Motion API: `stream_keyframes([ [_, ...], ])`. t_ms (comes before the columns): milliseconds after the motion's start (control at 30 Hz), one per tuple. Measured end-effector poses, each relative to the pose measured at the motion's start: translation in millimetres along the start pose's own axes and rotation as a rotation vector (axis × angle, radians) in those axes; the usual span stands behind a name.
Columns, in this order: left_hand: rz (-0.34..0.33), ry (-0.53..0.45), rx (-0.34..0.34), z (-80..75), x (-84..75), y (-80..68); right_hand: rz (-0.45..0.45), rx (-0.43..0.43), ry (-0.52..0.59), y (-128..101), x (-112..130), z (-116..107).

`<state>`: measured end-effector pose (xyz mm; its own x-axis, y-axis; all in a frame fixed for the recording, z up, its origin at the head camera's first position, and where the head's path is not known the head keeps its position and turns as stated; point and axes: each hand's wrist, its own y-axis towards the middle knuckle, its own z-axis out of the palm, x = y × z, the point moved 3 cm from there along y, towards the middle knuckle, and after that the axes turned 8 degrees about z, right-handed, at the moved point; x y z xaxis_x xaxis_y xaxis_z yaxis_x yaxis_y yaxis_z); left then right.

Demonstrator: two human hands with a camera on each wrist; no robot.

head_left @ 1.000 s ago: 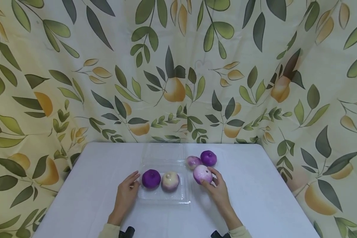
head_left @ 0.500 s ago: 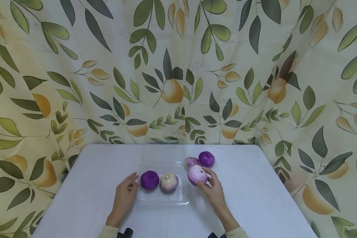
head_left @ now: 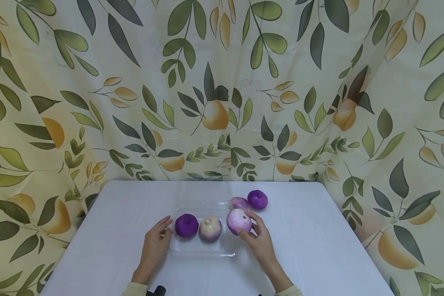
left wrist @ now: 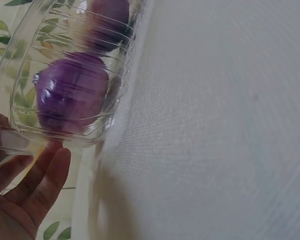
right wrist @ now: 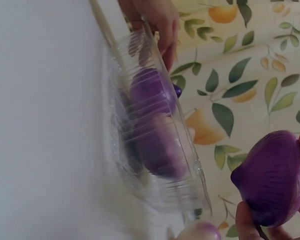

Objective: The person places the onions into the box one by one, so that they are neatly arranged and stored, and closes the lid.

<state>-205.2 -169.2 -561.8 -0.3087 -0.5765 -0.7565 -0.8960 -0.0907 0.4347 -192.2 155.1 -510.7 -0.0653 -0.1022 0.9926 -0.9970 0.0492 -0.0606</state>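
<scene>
**Right hand holds pale onion at tray's right edge, left hand steadies tray**

Right hand (head_left: pixel 260 240), lower centre-right of the head view, grips a pale purple-white onion (head_left: pixel 239 221) with fingers curled round its right and under sides. Onion is lifted over the right edge of the clear plastic tray (head_left: pixel 203 250); right wrist view shows it off the table, lower right of frame. Left hand (head_left: pixel 154 246), lower centre-left, fingers straight and relaxed, tips touching the tray's left wall, holding nothing. Inside the tray: dark purple onion (head_left: pixel 186 225) at left, cream onion (head_left: pixel 210 228) just beside it. Behind the held onion, near centre, a small pinkish onion (head_left: pixel 239 202) touches another dark purple onion (head_left: pixel 257 199), both on the white table (head_left: pixel 318 242). Tray lid (head_left: pixel 201 193) lies open toward the leaf-print curtain (head_left: pixel 222 90).
</scene>
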Motion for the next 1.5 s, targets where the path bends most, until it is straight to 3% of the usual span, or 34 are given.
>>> stream_keyframes([
  [200,0.026,0.005,-0.019,0.8,1.7,-2.2,-0.005,0.019,0.020,-2.6,-3.7,4.7],
  [633,-0.032,-0.001,0.021,-0.7,2.4,-6.8,-0.013,0.054,0.052,-0.5,-4.7,14.0],
  [1067,0.029,0.004,-0.021,-2.8,-1.2,-1.8,-0.077,0.125,0.069,-0.3,-0.2,31.5],
  [1500,0.009,0.001,0.001,0.4,1.7,-1.5,-0.055,0.175,0.089,-3.8,-5.4,49.4],
])
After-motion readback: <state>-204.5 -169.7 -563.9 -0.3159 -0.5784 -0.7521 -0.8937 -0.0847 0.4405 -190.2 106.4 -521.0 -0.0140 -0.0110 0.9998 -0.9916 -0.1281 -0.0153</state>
